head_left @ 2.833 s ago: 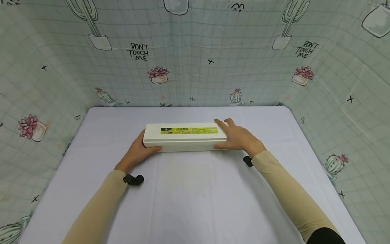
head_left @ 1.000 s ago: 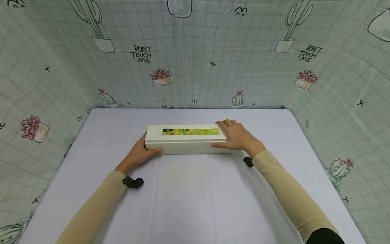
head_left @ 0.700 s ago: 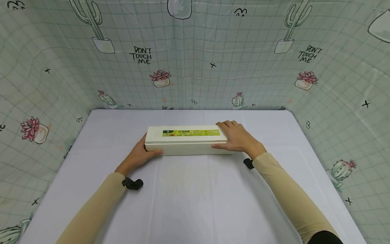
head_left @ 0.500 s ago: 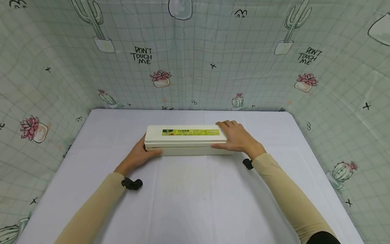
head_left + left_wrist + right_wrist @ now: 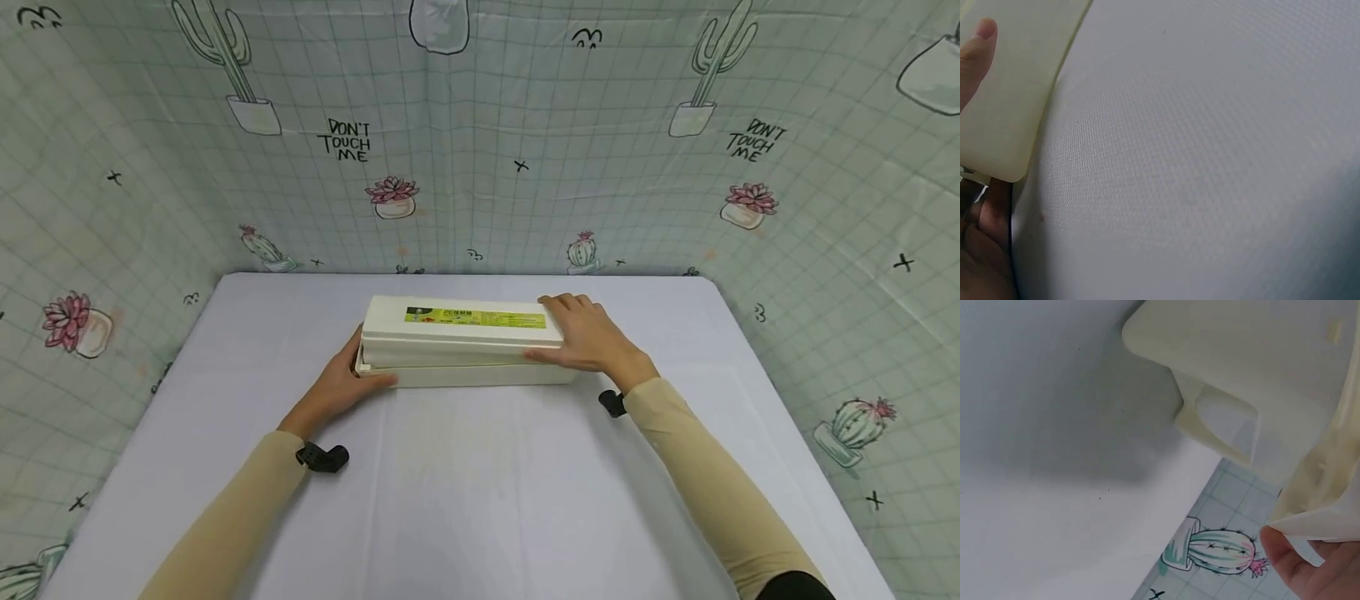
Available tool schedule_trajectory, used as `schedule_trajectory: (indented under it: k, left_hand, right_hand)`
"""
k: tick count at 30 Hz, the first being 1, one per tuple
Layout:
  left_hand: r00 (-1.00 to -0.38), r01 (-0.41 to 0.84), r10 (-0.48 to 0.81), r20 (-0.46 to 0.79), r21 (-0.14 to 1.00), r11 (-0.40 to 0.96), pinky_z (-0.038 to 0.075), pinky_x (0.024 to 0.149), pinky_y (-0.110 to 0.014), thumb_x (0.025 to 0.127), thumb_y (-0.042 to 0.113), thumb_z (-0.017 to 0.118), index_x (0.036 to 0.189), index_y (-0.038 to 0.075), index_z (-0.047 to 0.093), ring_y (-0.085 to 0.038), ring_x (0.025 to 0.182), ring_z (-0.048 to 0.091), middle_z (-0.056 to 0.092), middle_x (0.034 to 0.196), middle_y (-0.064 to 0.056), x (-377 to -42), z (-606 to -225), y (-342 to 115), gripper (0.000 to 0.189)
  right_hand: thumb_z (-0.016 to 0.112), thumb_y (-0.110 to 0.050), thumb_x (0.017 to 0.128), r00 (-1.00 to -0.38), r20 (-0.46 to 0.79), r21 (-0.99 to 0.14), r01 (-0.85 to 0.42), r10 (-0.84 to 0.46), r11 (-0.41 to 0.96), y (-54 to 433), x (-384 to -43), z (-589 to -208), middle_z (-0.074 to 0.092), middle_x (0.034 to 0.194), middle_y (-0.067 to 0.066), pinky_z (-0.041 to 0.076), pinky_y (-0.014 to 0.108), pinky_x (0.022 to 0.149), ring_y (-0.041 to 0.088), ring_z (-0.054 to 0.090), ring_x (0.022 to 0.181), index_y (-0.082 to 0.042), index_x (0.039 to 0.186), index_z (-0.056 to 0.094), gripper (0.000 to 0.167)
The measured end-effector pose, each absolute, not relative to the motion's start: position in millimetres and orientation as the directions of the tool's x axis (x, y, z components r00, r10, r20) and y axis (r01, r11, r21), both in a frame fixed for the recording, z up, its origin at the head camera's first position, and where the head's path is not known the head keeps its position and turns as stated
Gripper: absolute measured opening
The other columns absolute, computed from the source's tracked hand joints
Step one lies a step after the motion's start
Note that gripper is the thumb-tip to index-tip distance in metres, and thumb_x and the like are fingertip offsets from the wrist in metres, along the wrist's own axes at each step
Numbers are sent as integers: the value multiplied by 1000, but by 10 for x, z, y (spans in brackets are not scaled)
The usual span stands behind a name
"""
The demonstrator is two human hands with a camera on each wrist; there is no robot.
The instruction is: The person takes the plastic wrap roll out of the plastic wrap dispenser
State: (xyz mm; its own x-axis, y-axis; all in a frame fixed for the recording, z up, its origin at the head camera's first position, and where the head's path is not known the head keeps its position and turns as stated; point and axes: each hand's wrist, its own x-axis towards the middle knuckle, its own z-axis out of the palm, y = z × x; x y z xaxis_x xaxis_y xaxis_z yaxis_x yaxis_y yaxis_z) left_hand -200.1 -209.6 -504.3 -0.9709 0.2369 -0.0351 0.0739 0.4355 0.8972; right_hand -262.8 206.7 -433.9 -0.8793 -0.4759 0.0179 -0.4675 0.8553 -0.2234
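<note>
A long white plastic box sits near the middle of the table, its lid [image 5: 465,340] bearing a yellow-green label [image 5: 475,317]. The lid is raised off the base [image 5: 480,377] and tilted, so a gap shows along the front. My left hand [image 5: 337,387] holds the base at its left end, thumb on the front wall, other fingers mostly hidden behind the end. At the right end my right hand [image 5: 592,337] grips the lid, thumb at its front edge, fingers over the top. In the right wrist view, the base [image 5: 1241,350] shows a cut-out at its end, beside the lifted lid [image 5: 1319,519].
White cloth covers the table [image 5: 450,492], whose far edge meets a grid-patterned curtain [image 5: 480,125] printed with cacti. The curtain also stands along both sides. Black wrist devices [image 5: 322,457] are on both wrists.
The lid has come up from the base, opening a gap along the front; it has shifted slightly right and back with my right hand. My left hand stays at the base's left end.
</note>
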Motion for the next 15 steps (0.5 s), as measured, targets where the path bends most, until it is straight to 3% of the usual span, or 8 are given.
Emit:
schedule_trajectory:
  k: [2, 5, 10, 15]
  left_hand:
    - [-973, 77, 231, -29, 895, 439, 36, 114, -59, 89, 35, 83, 165, 41, 12, -33, 140, 47, 45, 158, -11, -2001, -5045, -2101, 105]
    - [-972, 76, 233, -33, 894, 443, 38, 113, -58, 89, 35, 84, 166, 36, 14, -33, 135, 51, 50, 152, -12, -1998, -5040, -2095, 104]
    - [-973, 52, 222, -57, 888, 456, 39, 112, -55, 89, 37, 83, 168, 25, 7, -33, 132, 51, 49, 151, -14, -1994, -5041, -2087, 111]
    - [-974, 44, 219, -63, 891, 451, 40, 111, -56, 89, 38, 82, 168, 25, 3, -34, 130, 52, 48, 152, -14, -1997, -5051, -2102, 112]
  right_hand:
    - [65, -81, 80, -886, 23, -228, -456, -464, 860, 2113, -2637, -4332, 52, 149, 18, 41, 59, 104, 41, 48, 132, -12, 155, 44, 104]
    - [65, -81, 80, -898, 25, -242, -433, -440, 868, 2208, -2637, -4329, 52, 149, 18, 40, 59, 103, 40, 48, 131, -14, 155, 44, 103]
    - [67, -79, 81, -908, 45, -261, -414, -417, 872, 2344, -2638, -4331, 52, 149, 17, 39, 60, 104, 40, 49, 130, -20, 156, 44, 98]
    - [69, -77, 81, -908, 80, -265, -417, -411, 870, 2411, -2653, -4335, 55, 146, 17, 40, 60, 101, 41, 50, 127, -20, 155, 45, 96]
